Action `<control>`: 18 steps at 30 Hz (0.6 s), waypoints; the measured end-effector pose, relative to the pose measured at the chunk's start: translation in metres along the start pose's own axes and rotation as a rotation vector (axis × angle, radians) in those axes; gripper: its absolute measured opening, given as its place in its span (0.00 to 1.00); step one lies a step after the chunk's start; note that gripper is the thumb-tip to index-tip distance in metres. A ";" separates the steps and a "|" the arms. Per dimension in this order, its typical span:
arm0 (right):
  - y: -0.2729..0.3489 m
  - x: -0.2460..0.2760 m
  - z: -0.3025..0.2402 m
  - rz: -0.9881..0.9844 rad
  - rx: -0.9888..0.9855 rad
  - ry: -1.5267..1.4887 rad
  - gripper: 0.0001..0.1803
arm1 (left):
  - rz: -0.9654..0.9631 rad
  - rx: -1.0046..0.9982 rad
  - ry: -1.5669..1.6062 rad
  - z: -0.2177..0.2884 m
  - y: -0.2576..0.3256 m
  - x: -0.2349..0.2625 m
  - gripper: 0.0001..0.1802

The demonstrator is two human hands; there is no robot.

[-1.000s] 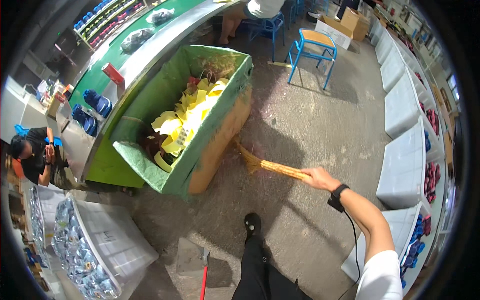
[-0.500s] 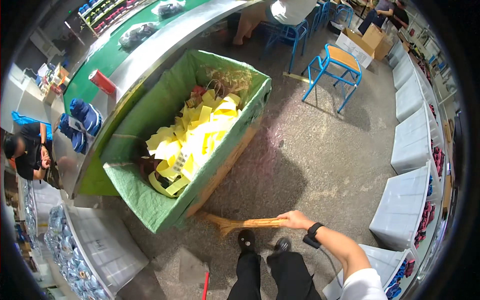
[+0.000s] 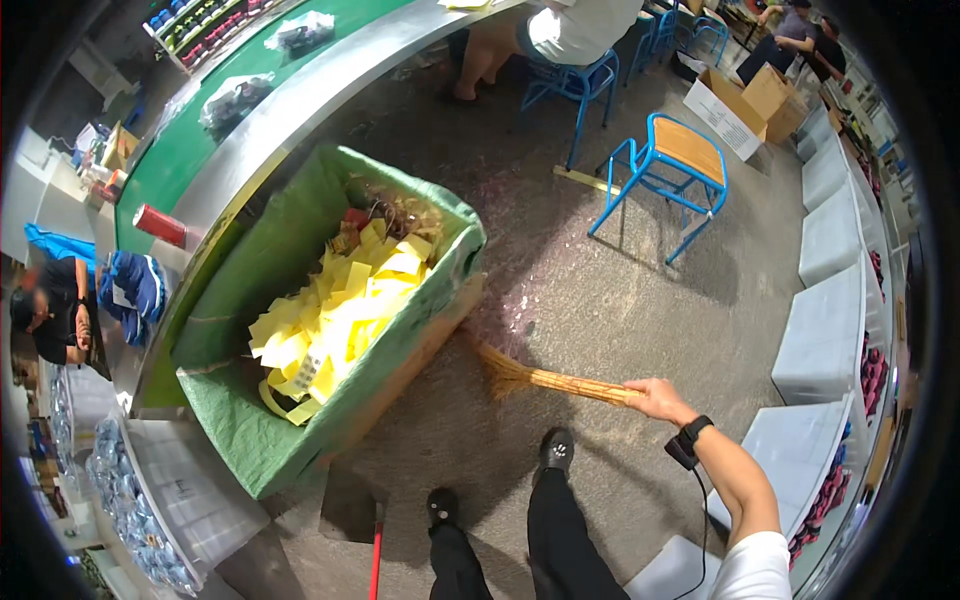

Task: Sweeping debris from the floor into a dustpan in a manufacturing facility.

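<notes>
My right hand (image 3: 660,400) is closed round the handle end of a straw broom (image 3: 575,384). The broom's bristles fan out to the left, low over the concrete floor beside the green bin, and it is unclear whether they touch it. My left hand is out of the picture. By my feet lies a dark dustpan (image 3: 350,507) with a red handle (image 3: 376,560) that runs off the lower edge. Left of the broom stands a large green sack-lined bin (image 3: 330,455), heaped with yellow paper strips (image 3: 345,310).
A blue stool with a wooden seat (image 3: 688,150) stands ahead on the right. Grey plastic bins (image 3: 822,345) line the right side. A conveyor table with a green belt (image 3: 170,165) curves along the left. A seated person (image 3: 580,30) is at the far end; another person (image 3: 62,310) is at left.
My right hand and the broom have swung forward and to the right. My feet have stepped apart, and the view has shifted, so the bin sits further left.
</notes>
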State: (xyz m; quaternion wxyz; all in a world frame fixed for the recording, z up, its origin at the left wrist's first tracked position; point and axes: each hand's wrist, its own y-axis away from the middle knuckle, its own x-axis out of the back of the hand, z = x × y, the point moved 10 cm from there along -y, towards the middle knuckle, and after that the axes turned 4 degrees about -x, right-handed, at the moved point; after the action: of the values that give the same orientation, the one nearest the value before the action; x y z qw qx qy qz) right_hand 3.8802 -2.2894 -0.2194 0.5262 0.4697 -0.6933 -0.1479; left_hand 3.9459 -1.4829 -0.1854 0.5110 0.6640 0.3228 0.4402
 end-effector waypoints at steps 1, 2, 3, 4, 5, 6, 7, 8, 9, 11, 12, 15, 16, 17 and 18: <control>0.009 0.015 0.001 -0.013 0.015 0.023 0.22 | 0.021 0.013 -0.050 0.010 0.022 -0.024 0.20; 0.015 0.026 -0.001 -0.030 0.043 0.040 0.22 | 0.031 0.029 -0.045 0.009 0.032 -0.039 0.20; 0.021 0.029 0.005 -0.056 0.057 0.029 0.22 | 0.041 0.046 -0.038 0.007 0.042 -0.052 0.20; 0.028 0.033 0.013 -0.064 0.142 0.036 0.23 | 0.039 0.060 -0.040 0.009 0.048 -0.067 0.20; 0.034 0.031 0.037 -0.091 0.136 0.065 0.23 | 0.034 0.049 -0.052 0.013 0.054 -0.084 0.20; 0.045 0.031 0.034 -0.090 0.268 0.048 0.23 | 0.031 0.036 -0.058 0.016 0.059 -0.101 0.20; 0.046 0.029 0.028 -0.139 0.295 0.099 0.23 | 0.044 0.021 -0.058 0.018 0.067 -0.114 0.20; 0.053 0.027 0.016 -0.190 0.318 0.151 0.22 | 0.027 0.020 -0.053 0.019 0.076 -0.129 0.20; 0.055 0.029 0.005 -0.243 0.352 0.188 0.22 | 0.010 0.020 -0.048 0.020 0.083 -0.145 0.20; 0.051 0.037 -0.020 -0.343 0.432 0.253 0.21 | -0.021 -0.015 -0.002 0.033 0.109 -0.179 0.20; 0.049 0.047 -0.041 -0.354 0.477 0.273 0.21 | 0.005 0.024 -0.018 0.028 0.111 -0.183 0.19; 0.036 0.085 -0.101 -0.351 0.594 0.275 0.20 | 0.057 0.063 -0.048 0.017 0.100 -0.191 0.19; 0.027 0.094 -0.112 -0.340 0.630 0.224 0.20 | 0.047 0.056 -0.042 0.019 0.105 -0.200 0.19; 0.017 0.109 -0.116 -0.306 0.629 0.102 0.21 | 0.033 0.052 -0.035 0.023 0.113 -0.210 0.19; 0.009 0.126 -0.115 -0.295 0.588 -0.026 0.21 | 0.018 0.048 -0.030 0.026 0.119 -0.218 0.20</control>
State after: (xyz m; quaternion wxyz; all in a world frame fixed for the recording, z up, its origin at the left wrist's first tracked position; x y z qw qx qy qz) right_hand 3.9748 -2.3533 -0.0920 0.3320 0.6949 -0.6375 -0.0221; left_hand 3.8788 -1.7165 -0.1282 0.4956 0.6855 0.3199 0.4268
